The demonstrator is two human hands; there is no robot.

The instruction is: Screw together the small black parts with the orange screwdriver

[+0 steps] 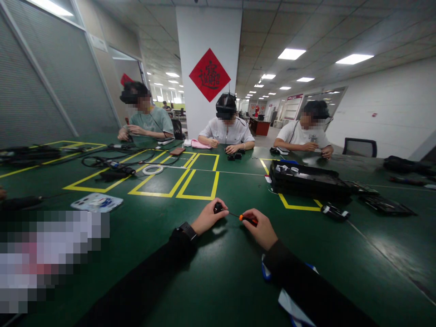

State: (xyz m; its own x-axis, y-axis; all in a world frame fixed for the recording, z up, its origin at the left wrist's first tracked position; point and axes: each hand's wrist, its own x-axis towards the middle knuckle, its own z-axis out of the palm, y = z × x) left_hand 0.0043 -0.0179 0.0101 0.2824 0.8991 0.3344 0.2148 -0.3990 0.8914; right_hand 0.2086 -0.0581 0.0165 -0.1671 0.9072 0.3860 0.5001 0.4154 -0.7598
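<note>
Just above the green table, my left hand (pixel 211 217) is closed around a small black part (pixel 218 207), too small to name more closely. A watch with a dark strap sits on that wrist. My right hand (pixel 261 228) grips a screwdriver (pixel 247 220) with an orange and black handle. The screwdriver's thin shaft points left toward the black part. Whether its tip touches the part, I cannot tell.
A black tray (pixel 304 178) stands at the right behind my hands, with a small dark device (pixel 335 212) nearby. A phone (pixel 97 202) and cables (pixel 105 164) lie left. Blue-and-white strips (pixel 293 309) lie under my right arm. Three people sit opposite.
</note>
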